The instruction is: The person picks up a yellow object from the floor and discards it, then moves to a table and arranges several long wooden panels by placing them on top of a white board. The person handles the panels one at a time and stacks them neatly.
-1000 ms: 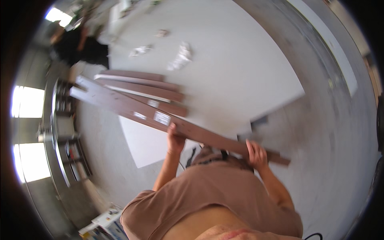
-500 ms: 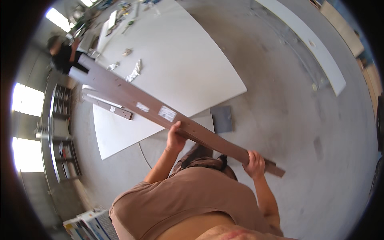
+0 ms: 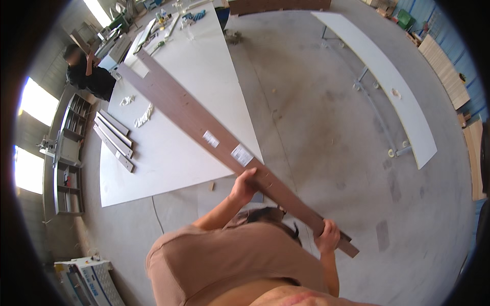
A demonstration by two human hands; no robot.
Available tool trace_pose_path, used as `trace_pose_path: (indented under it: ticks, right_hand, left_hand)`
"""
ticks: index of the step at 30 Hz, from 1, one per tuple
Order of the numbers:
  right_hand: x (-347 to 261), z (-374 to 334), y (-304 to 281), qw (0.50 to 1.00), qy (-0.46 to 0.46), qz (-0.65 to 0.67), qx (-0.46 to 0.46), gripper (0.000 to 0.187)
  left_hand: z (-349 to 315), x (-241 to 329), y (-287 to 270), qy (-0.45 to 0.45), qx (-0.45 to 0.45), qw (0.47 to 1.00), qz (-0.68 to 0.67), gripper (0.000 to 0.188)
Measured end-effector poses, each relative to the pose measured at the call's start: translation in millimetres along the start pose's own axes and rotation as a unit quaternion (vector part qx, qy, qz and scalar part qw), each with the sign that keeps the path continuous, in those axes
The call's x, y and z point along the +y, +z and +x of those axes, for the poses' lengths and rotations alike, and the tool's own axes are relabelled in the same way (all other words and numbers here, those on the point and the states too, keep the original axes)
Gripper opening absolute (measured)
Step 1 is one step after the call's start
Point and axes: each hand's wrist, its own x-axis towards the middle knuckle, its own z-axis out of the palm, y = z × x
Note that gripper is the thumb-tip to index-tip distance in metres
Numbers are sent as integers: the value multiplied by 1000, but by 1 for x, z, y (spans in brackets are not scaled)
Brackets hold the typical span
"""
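Long brown wooden boards, at least two lying together, slant across the view from upper left to lower right. Two white labels are stuck on the upper face. My left hand grips the boards near their middle, thumb on top and the other fingers mostly hidden underneath. Closer to the lower right end, my right hand is wrapped round the edge. At that end one board sticks out past the other. The far part of the boards hangs over a large white table.
Several narrow brown strips and crumpled clear plastic lie on the table's left side. A person in black holds a board beyond its left edge. To the right stands a long white-topped wheeled stand. Dark shelves line the left.
The view has swung: the table, strips and wheeled stand show in shifted places. The boards now slant more steeply, still held in both my hands.
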Motion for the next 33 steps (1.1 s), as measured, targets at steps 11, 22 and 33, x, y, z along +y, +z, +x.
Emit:
trace_pose_path:
  ticks: [11, 22, 33]
  right_hand:
    - [136, 89, -32, 1000, 25, 10, 10, 57]
    - [276, 235, -12, 998, -36, 46, 0, 51]
    - [334, 413, 63, 995, -89, 35, -34, 48]
  left_hand:
    - [131, -40, 131, -26, -11, 1000, 5, 54]
    - [251, -36, 245, 24, 71, 996, -39, 43]
    - [395, 19, 262, 33, 76, 994, -66, 55]
